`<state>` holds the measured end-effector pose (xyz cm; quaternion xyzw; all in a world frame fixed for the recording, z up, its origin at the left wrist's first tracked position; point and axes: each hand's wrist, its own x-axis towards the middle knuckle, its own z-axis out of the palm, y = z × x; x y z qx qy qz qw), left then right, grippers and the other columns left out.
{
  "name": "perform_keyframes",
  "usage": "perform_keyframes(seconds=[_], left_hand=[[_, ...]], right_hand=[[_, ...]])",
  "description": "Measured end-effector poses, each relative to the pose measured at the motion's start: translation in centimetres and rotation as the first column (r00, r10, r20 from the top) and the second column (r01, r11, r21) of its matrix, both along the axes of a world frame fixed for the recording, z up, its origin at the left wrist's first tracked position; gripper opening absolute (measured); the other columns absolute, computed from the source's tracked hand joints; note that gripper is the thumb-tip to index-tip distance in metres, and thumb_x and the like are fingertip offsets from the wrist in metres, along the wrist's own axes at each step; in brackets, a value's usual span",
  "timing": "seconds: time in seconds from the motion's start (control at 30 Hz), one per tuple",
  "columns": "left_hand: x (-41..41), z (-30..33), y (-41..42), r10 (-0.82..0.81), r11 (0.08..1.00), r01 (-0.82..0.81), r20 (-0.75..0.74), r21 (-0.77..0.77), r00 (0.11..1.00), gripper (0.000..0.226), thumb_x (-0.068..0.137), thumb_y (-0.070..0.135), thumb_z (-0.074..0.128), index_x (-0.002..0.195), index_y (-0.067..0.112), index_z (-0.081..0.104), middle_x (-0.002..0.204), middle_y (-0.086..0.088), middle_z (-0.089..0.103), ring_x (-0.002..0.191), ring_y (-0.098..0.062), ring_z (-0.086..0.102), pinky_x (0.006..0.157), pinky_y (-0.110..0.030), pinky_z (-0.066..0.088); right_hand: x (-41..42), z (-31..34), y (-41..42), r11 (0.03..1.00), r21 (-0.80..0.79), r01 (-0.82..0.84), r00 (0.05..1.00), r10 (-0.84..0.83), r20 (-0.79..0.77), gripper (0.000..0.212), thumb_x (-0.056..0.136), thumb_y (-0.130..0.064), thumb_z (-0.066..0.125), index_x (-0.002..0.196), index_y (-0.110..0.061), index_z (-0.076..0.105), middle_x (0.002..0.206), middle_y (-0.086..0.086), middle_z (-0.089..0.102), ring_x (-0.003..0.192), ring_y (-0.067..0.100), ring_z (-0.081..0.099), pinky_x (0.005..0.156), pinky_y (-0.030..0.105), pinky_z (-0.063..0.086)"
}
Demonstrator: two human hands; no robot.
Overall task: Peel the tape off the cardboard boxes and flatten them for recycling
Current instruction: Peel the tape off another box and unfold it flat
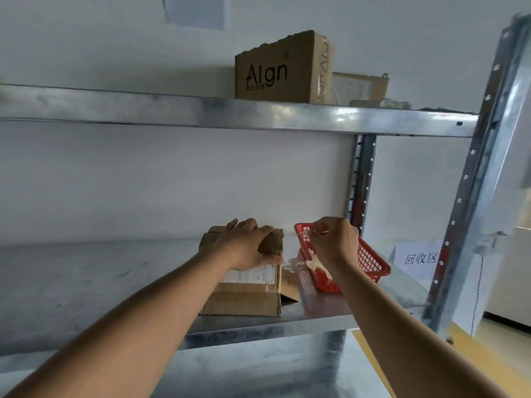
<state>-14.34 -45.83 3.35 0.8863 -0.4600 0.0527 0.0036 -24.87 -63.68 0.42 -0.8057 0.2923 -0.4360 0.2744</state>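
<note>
now, box: cardboard box (247, 294) lies on the shelf (86, 282) under the left hand.
left hand (244, 245): grips the top edge; brace firmly.
right hand (334, 239): pinches clear tape (311, 264); pull low, steadily.
beyond: red basket (370, 261).

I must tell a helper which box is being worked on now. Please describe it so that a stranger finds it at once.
Find the metal shelving unit's lower shelf. The cardboard box sits there beside the red basket, under the left hand, while the right hand pulls clear tape off it. Unlike the printed box on the upper shelf, it carries a white label.
</note>
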Motion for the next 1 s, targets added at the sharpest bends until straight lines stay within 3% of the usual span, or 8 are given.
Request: perform_keyframes(seconds=[0.13, 0.27, 0.4, 0.5, 0.57, 0.77, 0.87, 1.0], left_hand=[[-0.6, -0.5, -2.0, -0.002, 0.999, 0.0, -0.044, -0.041, 0.999, 0.083, 0.089, 0.079, 0.051, 0.158, 0.041, 0.027, 0.15, 0.0, 0.04, 0.137, -0.028, 0.041, 0.112, -0.047, 0.03], [0.2, -1.3, -3.1, 0.012, 0.998, -0.018, -0.087, -0.063, 0.996, 0.089, 0.084, 0.085, 0.051, 0.158, 0.042, 0.026, 0.148, 0.001, 0.041, 0.134, -0.027, 0.043, 0.107, -0.045, 0.036], [0.7, -2.0, -3.3, 0.017, 0.997, -0.026, -0.114, -0.079, 0.993, 0.091, 0.082, 0.086, 0.052, 0.158, 0.044, 0.025, 0.15, 0.003, 0.038, 0.135, -0.026, 0.043, 0.108, -0.044, 0.04], [0.6, -2.3, -3.2, 0.023, 0.996, -0.033, -0.12, -0.082, 0.993, 0.091, 0.083, 0.085, 0.054, 0.158, 0.043, 0.025, 0.151, 0.004, 0.038, 0.134, -0.024, 0.045, 0.108, -0.044, 0.041], [0.5, -2.4, -3.2, 0.023, 0.996, -0.033, -0.118, -0.083, 0.993, 0.089, 0.085, 0.082, 0.055, 0.158, 0.043, 0.024, 0.151, 0.004, 0.038, 0.133, -0.023, 0.045, 0.108, -0.044, 0.042], [0.2, -2.5, -3.0, 0.02, 0.996, -0.029, -0.114, -0.082, 0.993, 0.089, 0.085, 0.08, 0.057, 0.159, 0.041, 0.024, 0.149, 0.004, 0.039, 0.131, -0.024, 0.046, 0.106, -0.044, 0.043], [0.3, -2.6, -3.0, 0.022, 0.996, -0.032, -0.114, -0.086, 0.993, 0.091, 0.083, 0.082, 0.058, 0.158, 0.043, 0.024, 0.149, 0.005, 0.038, 0.132, -0.024, 0.046, 0.107, -0.046, 0.043], [0.4, -2.7, -3.0, 0.022, 0.995, -0.031, -0.102, -0.09, 0.994, 0.092, 0.083, 0.083, 0.057, 0.159, 0.043, 0.023, 0.148, 0.006, 0.038, 0.132, -0.024, 0.045, 0.106, -0.045, 0.044]], right_hand=[[-0.6, -1.9, -2.8, 0.999, 0.015, 0.043, 0.995, -0.041, -0.095, 0.007, 0.086, -0.012, 0.079, 0.089, -0.018, 0.081, 0.09, 0.0, 0.078, 0.072, 0.009, 0.063, 0.063, 0.023, 0.048], [-1.0, -2.8, -4.7, 0.998, 0.044, 0.048, 0.976, -0.038, -0.213, 0.015, 0.088, -0.002, 0.074, 0.093, -0.016, 0.08, 0.092, -0.002, 0.069, 0.068, 0.003, 0.049, 0.055, 0.019, 0.034], [-0.8, -3.2, -5.7, 0.996, 0.068, -0.063, 0.933, 0.083, -0.351, 0.016, 0.091, -0.006, 0.075, 0.096, -0.019, 0.081, 0.096, -0.005, 0.07, 0.071, 0.004, 0.056, 0.054, 0.017, 0.04], [-0.2, -2.7, -5.7, 0.983, 0.118, -0.144, 0.867, 0.183, -0.464, 0.026, 0.093, 0.002, 0.066, 0.102, -0.018, 0.08, 0.093, -0.006, 0.065, 0.078, 0.011, 0.061, 0.071, 0.028, 0.059], [0.1, -2.3, -5.6, 0.974, 0.146, -0.176, 0.834, 0.226, -0.504, 0.029, 0.094, 0.004, 0.06, 0.105, -0.016, 0.078, 0.098, -0.003, 0.068, 0.083, 0.016, 0.065, 0.082, 0.033, 0.062], [0.3, -2.6, -5.6, 0.979, 0.034, -0.201, 0.948, 0.204, -0.243, 0.023, 0.093, -0.006, 0.071, 0.11, -0.021, 0.078, 0.105, -0.002, 0.076, 0.076, 0.004, 0.064, 0.059, 0.015, 0.049], [0.2, -2.5, -5.2, 0.983, 0.021, -0.182, 0.963, 0.183, -0.196, 0.014, 0.089, -0.008, 0.078, 0.094, -0.021, 0.08, 0.092, -0.006, 0.075, 0.068, 0.0, 0.061, 0.053, 0.01, 0.038], [-0.1, -2.5, -5.3, 0.987, 0.057, -0.151, 0.966, 0.159, -0.203, 0.023, 0.08, -0.002, 0.085, 0.088, -0.022, 0.079, 0.09, -0.006, 0.072, 0.07, -0.001, 0.057, 0.054, 0.012, 0.036]])
